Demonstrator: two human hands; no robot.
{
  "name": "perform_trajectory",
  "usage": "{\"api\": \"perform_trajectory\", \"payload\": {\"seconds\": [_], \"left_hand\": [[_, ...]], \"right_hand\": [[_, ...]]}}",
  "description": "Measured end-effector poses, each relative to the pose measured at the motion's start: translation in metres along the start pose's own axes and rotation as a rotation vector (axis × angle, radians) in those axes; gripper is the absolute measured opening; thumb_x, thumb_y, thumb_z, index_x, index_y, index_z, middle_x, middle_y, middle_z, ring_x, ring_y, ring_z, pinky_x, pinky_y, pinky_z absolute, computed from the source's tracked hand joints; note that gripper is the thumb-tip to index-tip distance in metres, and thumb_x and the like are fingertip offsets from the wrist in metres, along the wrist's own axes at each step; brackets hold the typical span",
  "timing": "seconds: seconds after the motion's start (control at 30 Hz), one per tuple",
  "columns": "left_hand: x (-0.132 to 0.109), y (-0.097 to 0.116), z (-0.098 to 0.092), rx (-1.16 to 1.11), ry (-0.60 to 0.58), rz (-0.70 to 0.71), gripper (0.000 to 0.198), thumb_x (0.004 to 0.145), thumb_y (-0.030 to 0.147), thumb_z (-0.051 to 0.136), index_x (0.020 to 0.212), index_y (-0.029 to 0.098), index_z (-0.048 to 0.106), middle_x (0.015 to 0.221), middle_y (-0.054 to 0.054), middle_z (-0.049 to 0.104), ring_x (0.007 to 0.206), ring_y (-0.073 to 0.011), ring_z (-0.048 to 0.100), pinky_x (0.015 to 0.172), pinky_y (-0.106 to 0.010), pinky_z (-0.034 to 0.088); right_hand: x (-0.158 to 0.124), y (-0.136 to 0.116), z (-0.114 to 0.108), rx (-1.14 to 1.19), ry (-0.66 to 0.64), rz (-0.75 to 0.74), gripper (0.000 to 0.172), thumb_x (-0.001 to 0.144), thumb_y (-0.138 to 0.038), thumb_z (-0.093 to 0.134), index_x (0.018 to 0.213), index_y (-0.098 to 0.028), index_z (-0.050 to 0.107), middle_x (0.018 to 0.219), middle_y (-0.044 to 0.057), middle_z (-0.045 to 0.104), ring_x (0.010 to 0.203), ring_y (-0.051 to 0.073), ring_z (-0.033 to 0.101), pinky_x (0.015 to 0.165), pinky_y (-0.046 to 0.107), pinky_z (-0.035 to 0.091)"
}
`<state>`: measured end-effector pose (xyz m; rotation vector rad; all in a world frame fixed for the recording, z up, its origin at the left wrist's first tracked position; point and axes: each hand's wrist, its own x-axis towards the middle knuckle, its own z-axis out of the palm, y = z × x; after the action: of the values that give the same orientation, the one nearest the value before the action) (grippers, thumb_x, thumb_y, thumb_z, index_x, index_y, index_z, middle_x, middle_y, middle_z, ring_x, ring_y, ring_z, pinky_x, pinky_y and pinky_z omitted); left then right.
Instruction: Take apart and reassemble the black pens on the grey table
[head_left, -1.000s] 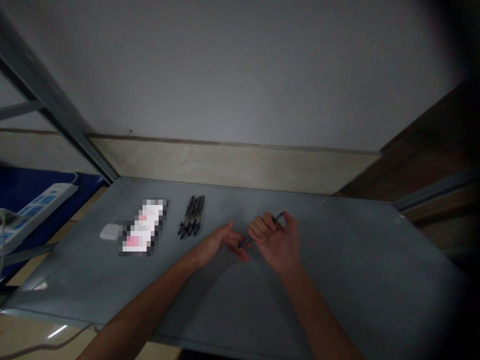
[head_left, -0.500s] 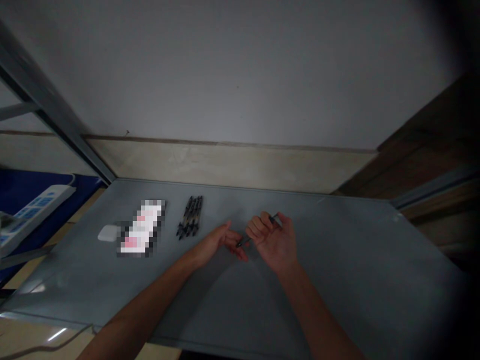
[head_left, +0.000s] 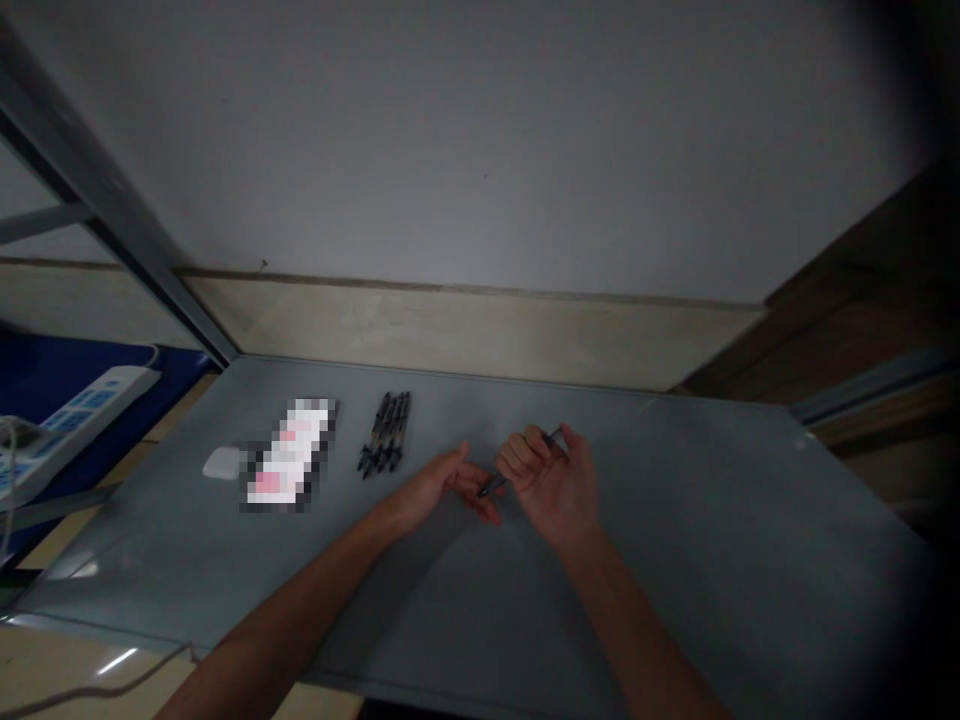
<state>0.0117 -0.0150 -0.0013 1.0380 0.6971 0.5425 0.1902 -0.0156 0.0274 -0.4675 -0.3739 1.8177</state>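
My right hand (head_left: 551,485) is curled around a slim dark pen (head_left: 521,462), whose end sticks out past its fingers. The pen's other end reaches in among the fingers of my left hand (head_left: 442,482). Whether that hand grips the pen is hard to see. On the grey table top (head_left: 637,510), to the left of my hands, lies a bundle of black pens (head_left: 386,435) side by side. Further left are a pixelated white and pink packet (head_left: 289,455) and a small white rounded object (head_left: 222,462).
A white power strip (head_left: 71,430) lies on a dark blue surface beyond the table's left edge, with a cable running off it. A grey metal upright (head_left: 112,190) rises at the left corner, and the table's far edge meets a wall.
My hands and the pen stay in nearly the same place. Only the view shifts slightly.
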Motion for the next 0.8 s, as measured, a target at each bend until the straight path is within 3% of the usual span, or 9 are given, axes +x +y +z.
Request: {"api": "perform_trajectory", "payload": {"seconds": [0.8], "left_hand": [[0.0019, -0.0042, -0.0008, -0.024, -0.008, 0.06, 0.074, 0.095, 0.069, 0.026, 0.081, 0.012, 0.07, 0.078, -0.016, 0.075, 0.072, -0.0233, 0.065, 0.079, -0.036, 0.046]], "right_hand": [[-0.0003, -0.0006, 0.0007, -0.008, 0.005, 0.024, 0.053, 0.088, -0.05, 0.056, 0.067, -0.024, 0.014, 0.058, -0.005, 0.023, 0.054, 0.014, 0.024, 0.051, 0.027, 0.035]]}}
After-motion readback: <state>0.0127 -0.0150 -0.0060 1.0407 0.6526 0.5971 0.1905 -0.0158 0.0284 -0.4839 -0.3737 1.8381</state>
